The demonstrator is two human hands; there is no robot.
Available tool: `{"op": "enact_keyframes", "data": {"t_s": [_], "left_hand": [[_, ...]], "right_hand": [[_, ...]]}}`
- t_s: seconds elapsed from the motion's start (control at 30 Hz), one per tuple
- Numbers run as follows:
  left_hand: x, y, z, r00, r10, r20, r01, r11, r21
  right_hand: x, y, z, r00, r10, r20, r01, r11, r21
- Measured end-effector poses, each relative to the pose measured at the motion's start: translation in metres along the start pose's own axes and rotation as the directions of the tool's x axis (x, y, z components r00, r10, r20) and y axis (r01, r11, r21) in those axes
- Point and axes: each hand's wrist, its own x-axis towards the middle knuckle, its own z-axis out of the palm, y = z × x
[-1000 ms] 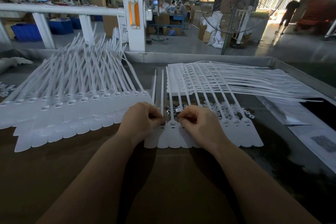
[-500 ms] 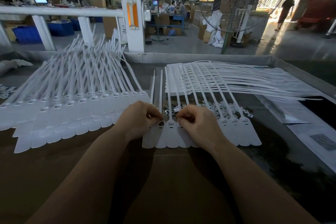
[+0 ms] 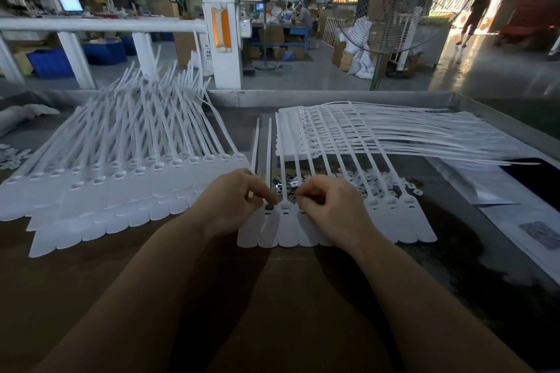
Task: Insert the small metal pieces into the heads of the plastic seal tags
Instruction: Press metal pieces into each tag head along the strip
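Seal tags (image 3: 333, 221) lie in a joined strip at the centre of the frame, heads up and tails fanned away, so each socket sits within easy reach. Both hands work at those heads: the left hand (image 3: 233, 206) has its fingers curled with the tips pressed on a tag head, apparently seating a piece, while the right hand (image 3: 330, 206) pinches something tiny – likely a metal piece, though it is too small to tell. Loose metal pieces (image 3: 288, 185) are heaped just behind the heads – handy for refills. A big stack of tags (image 3: 121, 185) lies at left centre on the bench (image 3: 181, 297), seemingly finished.
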Motion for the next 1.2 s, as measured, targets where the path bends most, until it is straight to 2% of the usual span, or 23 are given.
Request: {"op": "enact_keyframes", "data": {"t_s": [0.13,0.43,0.77,1.2], "left_hand": [[-0.002,0.001,0.001,1.000,-0.003,-0.017,0.004,0.998,0.069],[0.005,-0.001,0.001,0.986,-0.078,-0.150,0.080,0.997,0.008],[0.017,-0.003,0.012,0.968,-0.227,-0.106,0.227,0.974,-0.015],[0.021,0.000,0.013,0.969,-0.219,-0.116,0.231,0.968,0.100]], "right_hand": [[0.000,0.000,0.000,1.000,-0.008,0.001,0.008,1.000,-0.002],[0.000,0.000,-0.001,1.000,0.006,0.006,-0.006,0.999,0.032],[0.001,0.003,-0.003,0.999,0.041,-0.005,-0.041,0.999,0.018],[0.001,0.002,-0.003,1.000,0.030,0.007,-0.030,1.000,0.007]]}}
